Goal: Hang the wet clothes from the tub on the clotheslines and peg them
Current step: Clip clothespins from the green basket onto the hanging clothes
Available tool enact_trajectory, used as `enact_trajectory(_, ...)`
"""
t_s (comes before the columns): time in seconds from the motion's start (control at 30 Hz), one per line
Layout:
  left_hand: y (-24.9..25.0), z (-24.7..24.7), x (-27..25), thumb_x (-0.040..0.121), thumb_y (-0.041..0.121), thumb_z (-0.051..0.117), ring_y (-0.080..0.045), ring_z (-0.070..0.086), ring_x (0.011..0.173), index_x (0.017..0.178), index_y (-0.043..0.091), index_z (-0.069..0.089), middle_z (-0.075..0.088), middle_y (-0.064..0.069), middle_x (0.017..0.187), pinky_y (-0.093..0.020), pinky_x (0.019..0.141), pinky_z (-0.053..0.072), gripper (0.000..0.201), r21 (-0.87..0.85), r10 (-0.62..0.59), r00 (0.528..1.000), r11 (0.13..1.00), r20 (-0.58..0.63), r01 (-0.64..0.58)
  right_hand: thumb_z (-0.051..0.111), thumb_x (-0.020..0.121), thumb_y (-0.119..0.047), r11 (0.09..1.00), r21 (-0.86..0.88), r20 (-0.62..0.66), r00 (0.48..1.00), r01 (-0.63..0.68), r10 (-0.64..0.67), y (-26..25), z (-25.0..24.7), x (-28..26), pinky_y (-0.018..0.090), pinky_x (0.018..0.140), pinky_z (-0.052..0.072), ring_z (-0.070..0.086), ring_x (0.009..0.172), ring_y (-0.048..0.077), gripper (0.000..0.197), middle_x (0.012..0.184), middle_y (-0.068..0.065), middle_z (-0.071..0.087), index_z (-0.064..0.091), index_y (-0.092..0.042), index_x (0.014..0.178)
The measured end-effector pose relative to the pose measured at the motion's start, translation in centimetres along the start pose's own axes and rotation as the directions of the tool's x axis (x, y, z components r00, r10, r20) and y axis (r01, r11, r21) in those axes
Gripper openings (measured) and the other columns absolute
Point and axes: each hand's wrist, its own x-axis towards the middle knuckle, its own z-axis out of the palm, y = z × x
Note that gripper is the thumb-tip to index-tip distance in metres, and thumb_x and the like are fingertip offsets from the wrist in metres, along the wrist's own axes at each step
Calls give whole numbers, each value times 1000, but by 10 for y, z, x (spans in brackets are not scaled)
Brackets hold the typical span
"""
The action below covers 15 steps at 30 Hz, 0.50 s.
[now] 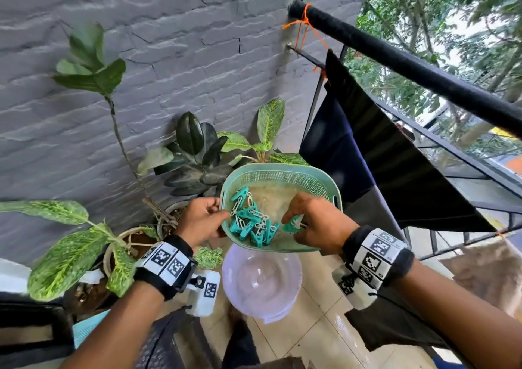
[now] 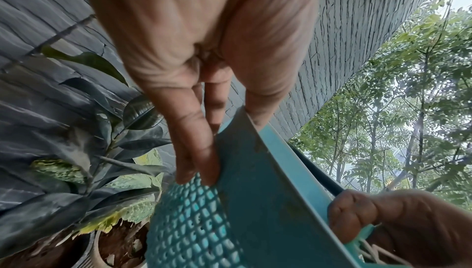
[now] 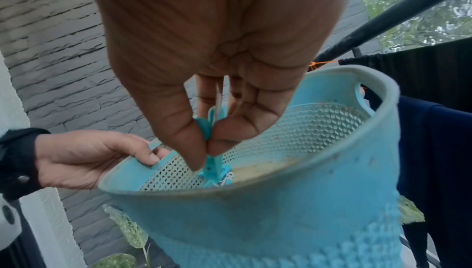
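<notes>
Right now the left hand (image 1: 201, 219) grips the teal peg basket (image 1: 310, 178) by its rim while the right hand (image 1: 312, 219) pinches one clothes peg (image 1: 292, 225); better lift it straight clear of the tangled pegs (image 1: 250, 219) toward the hung dark garment (image 1: 395, 154).

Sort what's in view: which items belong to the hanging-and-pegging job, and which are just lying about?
Job:
- basket, held at the rim by the left hand
- pegs in the basket
- one peg pinched by the right hand
- dark clothes on the line
- tub on the floor

Lying about:
- potted plants
- rail
</notes>
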Motion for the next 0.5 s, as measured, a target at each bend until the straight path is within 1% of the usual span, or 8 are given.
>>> enact_trajectory(0.1, 6, -17, 26, 79, 11, 70, -33, 74, 86, 81, 25, 76, 76, -7, 83, -64, 73, 57, 15, -10, -3, 1000, 1000, 12, 3, 79, 74, -24, 999, -43, 15, 1000, 21, -20, -6, -6, 37, 20, 84, 45, 53, 88, 9, 48, 110, -6, 62, 68, -28, 120)
enact_trajectory(0.17, 10, -28, 44, 82, 5, 68, -31, 74, 84, 79, 26, 76, 75, -1, 77, -64, 73, 57, 22, -5, -2, 1000, 1000, -2, 2, 80, 76, -29, 999, -46, 0, 1000, 2, -2, -12, -16, 58, 22, 87, 46, 61, 95, 12, 51, 114, -7, 66, 65, -28, 125)
enact_trajectory(0.23, 16, -41, 65, 84, 4, 67, -31, 74, 83, 81, 24, 75, 75, 1, 76, -62, 70, 58, 22, 26, -2, 1000, 1000, 10, 2, 83, 74, -29, 999, -15, -57, 998, -35, 34, -18, -26, 78, 24, 86, 48, 64, 91, 11, 45, 107, -9, 69, 68, -28, 116)
enact_trajectory(0.33, 27, -54, 93, 84, 7, 67, -29, 74, 81, 85, 26, 73, 75, 1, 76, -53, 66, 58, 20, 59, 10, 1000, 998, 19, -11, 85, 72, -31, 998, 3, -147, 988, -55, 55, -21, -37, 99, 27, 81, 52, 67, 80, 11, 34, 96, -7, 73, 75, -25, 104)
enact_trajectory(0.37, 30, -57, 103, 85, 6, 66, -23, 74, 77, 84, 26, 72, 75, 4, 72, -48, 63, 59, 20, 55, 15, 1000, 998, 26, -17, 85, 73, -34, 998, 19, -182, 982, -54, 56, -20, -39, 105, 28, 79, 52, 67, 79, 11, 32, 95, -6, 73, 75, -25, 102)
enact_trajectory(0.4, 34, -58, 109, 86, 5, 65, -14, 73, 70, 82, 24, 71, 73, 9, 67, -37, 56, 58, 21, 53, 24, 999, 998, 37, -26, 83, 75, -38, 998, 41, -218, 974, -48, 56, -18, -40, 109, 28, 78, 52, 66, 80, 11, 30, 95, -6, 73, 76, -25, 101)
enact_trajectory(0.47, 44, -57, 120, 88, 1, 63, 2, 65, 54, 80, 23, 68, 67, 16, 56, -20, 43, 48, 23, 42, 42, 997, 998, 59, -45, 75, 79, -49, 998, 67, -286, 958, -15, 34, -14, -41, 116, 30, 77, 53, 66, 82, 11, 31, 95, -7, 71, 77, -25, 98)
enact_trajectory(0.5, 47, -55, 127, 88, 1, 63, 5, 62, 51, 81, 23, 69, 66, 17, 55, -16, 40, 43, 24, 43, 46, 996, 998, 74, -49, 69, 81, -56, 998, 67, -310, 951, 7, 14, -10, -42, 119, 32, 76, 54, 66, 81, 11, 35, 93, -8, 70, 77, -25, 96)
